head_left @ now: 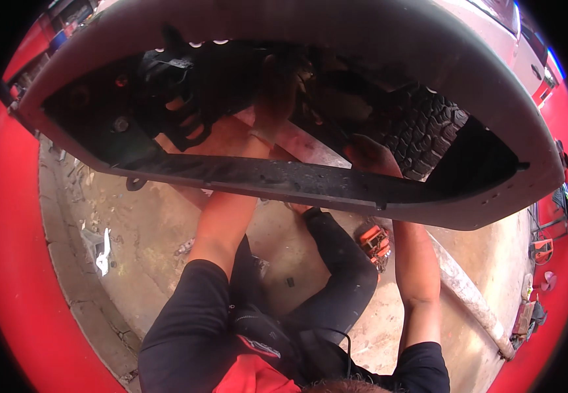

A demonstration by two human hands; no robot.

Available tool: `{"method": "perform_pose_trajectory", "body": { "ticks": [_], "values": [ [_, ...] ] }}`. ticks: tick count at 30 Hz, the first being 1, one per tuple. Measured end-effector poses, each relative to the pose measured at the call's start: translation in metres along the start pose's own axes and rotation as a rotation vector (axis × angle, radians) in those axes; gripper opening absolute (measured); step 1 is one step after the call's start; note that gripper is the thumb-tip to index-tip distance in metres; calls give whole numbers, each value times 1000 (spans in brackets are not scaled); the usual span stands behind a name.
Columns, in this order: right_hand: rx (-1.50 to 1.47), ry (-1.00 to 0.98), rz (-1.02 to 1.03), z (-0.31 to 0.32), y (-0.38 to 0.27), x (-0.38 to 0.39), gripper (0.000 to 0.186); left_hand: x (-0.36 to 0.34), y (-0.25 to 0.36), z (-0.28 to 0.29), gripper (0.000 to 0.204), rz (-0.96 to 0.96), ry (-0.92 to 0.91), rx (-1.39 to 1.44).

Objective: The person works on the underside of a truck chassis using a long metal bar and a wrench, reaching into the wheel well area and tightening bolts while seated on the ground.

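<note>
A large grey bumper-like vehicle body panel (389, 39) spans the upper view, with a long opening above its lower dark bar (277, 178). Both my forearms pass beneath that bar and up into the opening. Deep in shadow, my left hand (276, 101) reaches up among dark parts left of the tyre; its fingers are hard to make out. Lower and to the right, my right hand (370, 156) is closed near a thin dark rod-like piece that I cannot identify. A pale flat bar (307, 145) runs slantwise between my hands. A black slotted bracket (189, 124) hangs to their left.
A knobbly tyre (428, 131) sits behind the opening at right. On the concrete floor (153, 242) lie an orange device with dirty chain-like parts (375, 243), a long pale pole (467, 288) and a white scrap (103, 252). Red surfaces line both sides.
</note>
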State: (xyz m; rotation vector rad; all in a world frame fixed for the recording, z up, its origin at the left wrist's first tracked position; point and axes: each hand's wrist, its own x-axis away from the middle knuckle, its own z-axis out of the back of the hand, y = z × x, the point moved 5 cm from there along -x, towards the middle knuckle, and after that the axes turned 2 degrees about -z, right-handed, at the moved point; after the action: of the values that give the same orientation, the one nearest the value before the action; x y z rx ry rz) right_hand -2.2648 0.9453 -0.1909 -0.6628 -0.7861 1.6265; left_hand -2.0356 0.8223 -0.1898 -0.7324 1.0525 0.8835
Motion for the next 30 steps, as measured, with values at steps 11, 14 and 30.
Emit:
{"method": "perform_pose_trajectory", "body": {
  "ticks": [11, 14, 30],
  "values": [
    [58, -48, 54, -6, -27, 14, 58, 5, -19, -12, 27, 315, -148, 345],
    [-125, -88, 125, -1, -23, 13, 61, -3, -16, -3, 32, 243, -120, 450],
    [-945, -290, 151, 54, 58, -23, 66, -12, -6, -9, 19, 177, -80, 100]
  ]
}}
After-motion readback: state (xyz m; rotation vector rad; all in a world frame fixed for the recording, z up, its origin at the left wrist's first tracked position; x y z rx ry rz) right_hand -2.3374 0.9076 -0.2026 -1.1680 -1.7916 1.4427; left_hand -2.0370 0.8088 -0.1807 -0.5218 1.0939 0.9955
